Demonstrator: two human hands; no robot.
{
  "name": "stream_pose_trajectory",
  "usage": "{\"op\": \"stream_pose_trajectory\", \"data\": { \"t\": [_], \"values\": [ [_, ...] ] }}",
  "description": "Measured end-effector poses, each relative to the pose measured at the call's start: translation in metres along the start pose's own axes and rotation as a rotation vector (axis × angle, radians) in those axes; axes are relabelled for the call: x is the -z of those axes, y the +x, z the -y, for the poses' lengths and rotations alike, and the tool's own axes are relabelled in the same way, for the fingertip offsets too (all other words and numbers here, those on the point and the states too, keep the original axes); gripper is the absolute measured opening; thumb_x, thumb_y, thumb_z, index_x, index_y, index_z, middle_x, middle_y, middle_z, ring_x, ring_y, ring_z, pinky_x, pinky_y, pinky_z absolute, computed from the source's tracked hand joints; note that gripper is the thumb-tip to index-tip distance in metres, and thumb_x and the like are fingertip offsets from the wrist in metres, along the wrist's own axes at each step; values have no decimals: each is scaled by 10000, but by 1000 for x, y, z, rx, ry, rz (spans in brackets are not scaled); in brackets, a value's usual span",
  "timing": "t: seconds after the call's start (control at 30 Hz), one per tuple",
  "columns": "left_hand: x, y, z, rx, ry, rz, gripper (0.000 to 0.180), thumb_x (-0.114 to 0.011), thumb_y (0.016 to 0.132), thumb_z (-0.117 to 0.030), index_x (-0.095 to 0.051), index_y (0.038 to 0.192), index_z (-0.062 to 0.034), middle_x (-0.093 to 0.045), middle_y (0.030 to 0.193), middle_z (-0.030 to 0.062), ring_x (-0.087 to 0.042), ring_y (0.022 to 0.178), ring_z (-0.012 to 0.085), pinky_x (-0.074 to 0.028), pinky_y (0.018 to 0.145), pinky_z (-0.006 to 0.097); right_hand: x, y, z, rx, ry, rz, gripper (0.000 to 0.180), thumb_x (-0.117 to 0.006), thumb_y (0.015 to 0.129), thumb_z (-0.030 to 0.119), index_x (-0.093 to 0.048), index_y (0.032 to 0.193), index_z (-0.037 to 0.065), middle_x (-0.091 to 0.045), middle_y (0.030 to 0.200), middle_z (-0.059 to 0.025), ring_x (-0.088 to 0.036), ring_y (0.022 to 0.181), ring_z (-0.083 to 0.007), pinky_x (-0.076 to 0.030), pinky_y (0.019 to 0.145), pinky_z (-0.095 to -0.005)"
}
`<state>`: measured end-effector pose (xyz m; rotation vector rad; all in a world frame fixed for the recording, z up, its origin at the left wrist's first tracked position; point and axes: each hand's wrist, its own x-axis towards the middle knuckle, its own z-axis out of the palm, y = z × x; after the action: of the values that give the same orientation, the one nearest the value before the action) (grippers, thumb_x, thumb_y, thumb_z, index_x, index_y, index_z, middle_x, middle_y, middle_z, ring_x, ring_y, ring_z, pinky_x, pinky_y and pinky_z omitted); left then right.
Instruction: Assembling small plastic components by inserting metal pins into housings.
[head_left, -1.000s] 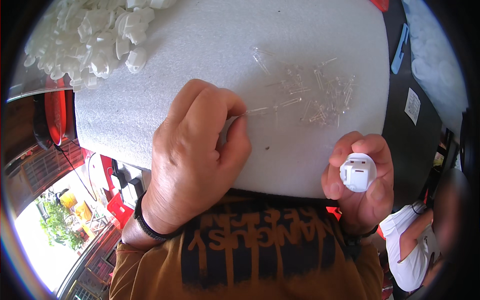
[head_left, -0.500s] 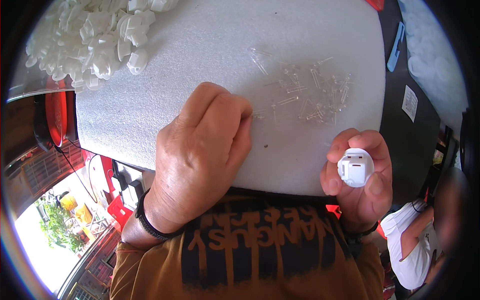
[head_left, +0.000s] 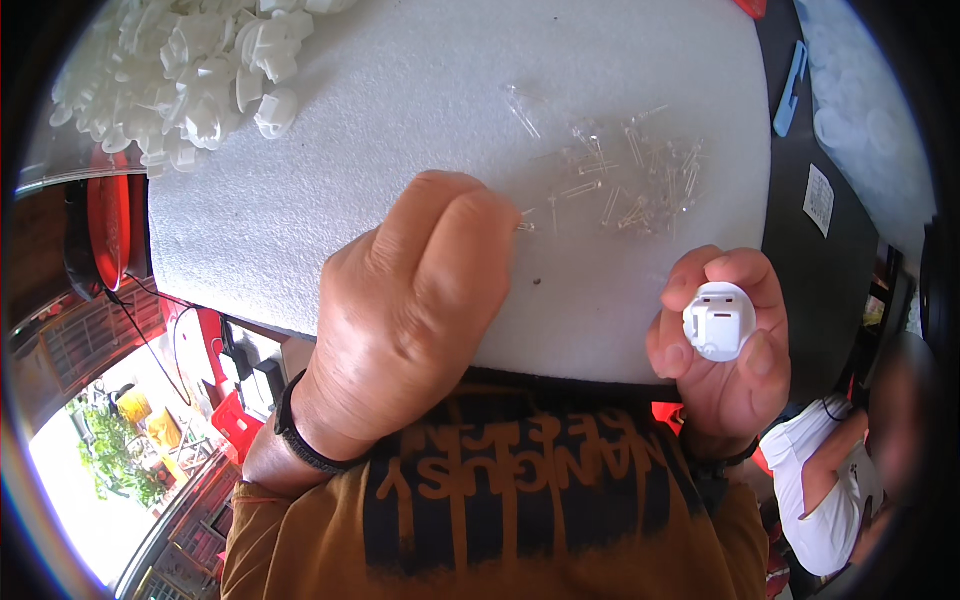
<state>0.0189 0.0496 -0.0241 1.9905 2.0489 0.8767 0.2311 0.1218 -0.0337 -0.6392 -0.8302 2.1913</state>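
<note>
My right hand (head_left: pixel 745 375) holds a round white plastic housing (head_left: pixel 720 322) between thumb and fingertips, its slotted face turned up. My left hand (head_left: pixel 415 280) is closed over the white foam sheet (head_left: pixel 400 90), slightly blurred. Its fingertips are hidden behind the knuckles, so whatever they pinch cannot be made out. A small clear LED (head_left: pixel 527 226) with thin wire legs shows right beside those fingers. Several more clear LEDs (head_left: pixel 640 213) lie scattered across the foam, beyond and between my two hands.
A heap of translucent white plastic parts (head_left: pixel 200 80) fills the far left. Along the right edge, the dark table (head_left: pixel 800 270) carries a blue cutter-like tool (head_left: pixel 791 90) and a white label (head_left: pixel 819 200). A clear bag (head_left: pixel 870 110) lies beyond them. Another person (head_left: pixel 825 490) sits at lower right.
My left hand has shifted slightly right, still closed. My right hand has risen a little with the white housing. Some LEDs near the middle of the foam lie slightly differently.
</note>
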Motion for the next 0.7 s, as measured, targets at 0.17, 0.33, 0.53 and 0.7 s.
{"op": "stream_pose_trajectory", "data": {
  "t": [0.17, 0.33, 0.53, 0.7],
  "values": [
    [5, 0, -7, 163, -99, 16, 216, -610, 710, 83, -577, 900, -15, -562, 829, 72, -548, 582, 151, -444, 495, 248, 1, 0, 0, 0, 15, 18, 506, -651, 761, 222, -469, 1127, -77, -580, 1023, -250, -629, 689, -210, -531, 619, -300],
    [14, -1, -5, 186, -96, 26, 197, -591, 720, 103, -606, 886, -1, -563, 810, 50, -504, 591, 75, -399, 510, 203, 3, 0, 0, 3, 28, 18, 509, -650, 761, 220, -465, 1127, -82, -579, 1026, -255, -629, 686, -211, -531, 620, -298],
    [27, -9, -6, 240, -150, 35, 190, -621, 700, 83, -617, 867, -7, -566, 808, 95, -579, 628, 183, -456, 531, 258, -1, -1, 3, -20, -8, 15, 513, -641, 775, 209, -454, 1153, -85, -578, 1043, -251, -630, 726, -208, -531, 636, -300],
    [37, -15, -8, 391, -835, 92, 204, -563, 767, 84, -531, 954, 10, -540, 875, 78, -504, 649, 70, -404, 571, 173, -32, -2, -4, -228, 77, 154, 435, -617, 820, 171, -459, 1153, -59, -471, 1167, -280, -625, 834, -236, -524, 716, -320]
  ]
}}
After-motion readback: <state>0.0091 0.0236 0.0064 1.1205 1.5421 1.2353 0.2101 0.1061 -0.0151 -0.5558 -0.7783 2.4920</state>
